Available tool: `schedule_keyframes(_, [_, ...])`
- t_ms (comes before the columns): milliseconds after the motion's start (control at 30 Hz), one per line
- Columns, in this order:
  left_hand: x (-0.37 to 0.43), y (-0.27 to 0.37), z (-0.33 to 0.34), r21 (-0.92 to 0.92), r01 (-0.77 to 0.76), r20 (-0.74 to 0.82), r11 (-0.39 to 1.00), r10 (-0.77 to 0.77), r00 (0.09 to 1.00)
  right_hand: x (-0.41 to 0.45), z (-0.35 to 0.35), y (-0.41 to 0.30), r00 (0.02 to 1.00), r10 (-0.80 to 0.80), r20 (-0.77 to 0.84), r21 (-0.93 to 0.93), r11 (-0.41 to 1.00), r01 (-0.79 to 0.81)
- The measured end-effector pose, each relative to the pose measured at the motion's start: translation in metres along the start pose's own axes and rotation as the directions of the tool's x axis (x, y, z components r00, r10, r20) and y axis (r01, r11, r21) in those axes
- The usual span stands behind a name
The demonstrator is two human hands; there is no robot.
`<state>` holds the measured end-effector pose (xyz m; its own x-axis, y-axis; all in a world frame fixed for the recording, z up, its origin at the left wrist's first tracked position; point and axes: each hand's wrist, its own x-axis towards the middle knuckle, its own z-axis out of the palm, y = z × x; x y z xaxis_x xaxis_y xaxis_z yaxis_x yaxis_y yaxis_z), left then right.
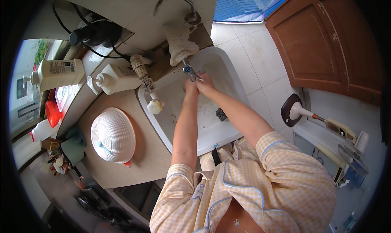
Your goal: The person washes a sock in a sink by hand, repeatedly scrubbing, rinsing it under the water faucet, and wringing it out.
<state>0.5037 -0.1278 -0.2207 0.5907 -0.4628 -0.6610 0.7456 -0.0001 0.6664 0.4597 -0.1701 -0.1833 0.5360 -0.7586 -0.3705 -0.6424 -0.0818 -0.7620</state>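
Both of my hands are together over the white sink [226,60], right beneath a metal tap [188,70] with a lever handle. My left hand [191,86] and my right hand [205,82] touch each other near the spout. Their fingers are mostly hidden behind the tap and the backs of the hands, so I cannot tell whether they hold anything. A pale terry cloth [180,46] is wrapped around the pipe behind the tap. On the sink floor, beside my right forearm, lies a dark scouring pad [221,114].
An upturned white colander [111,132] rests on the counter [146,159] to the left. Two pump bottles [62,74] [117,78] and a second tap fitting [142,71] stand beside the sink. A brown cabinet door [323,40] and a standing fan [354,156] are at the right.
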Motion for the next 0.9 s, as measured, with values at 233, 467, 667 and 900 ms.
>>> schedule_keyframes(233, [0.025,0.002,-0.001,0.043,0.178,0.106,0.983,-0.181,0.978,0.005,-0.018,0.002,0.978,-0.133,0.162,-0.018,0.99,0.137])
schedule_keyframes(467, [0.016,0.018,0.002,0.358,0.025,0.327,0.933,-0.15,0.933,0.011,-0.03,0.038,0.978,-0.152,0.14,-0.024,0.987,0.156])
schedule_keyframes(667, [0.009,0.026,-0.028,0.382,-0.279,0.477,0.881,0.07,0.876,0.013,-0.041,0.054,0.963,0.014,0.27,0.437,0.889,-0.135])
schedule_keyframes(900, [-0.018,0.032,-0.022,0.609,-0.403,0.445,0.683,0.126,0.886,0.018,-0.048,0.053,0.999,-0.001,-0.032,0.37,0.929,0.013])
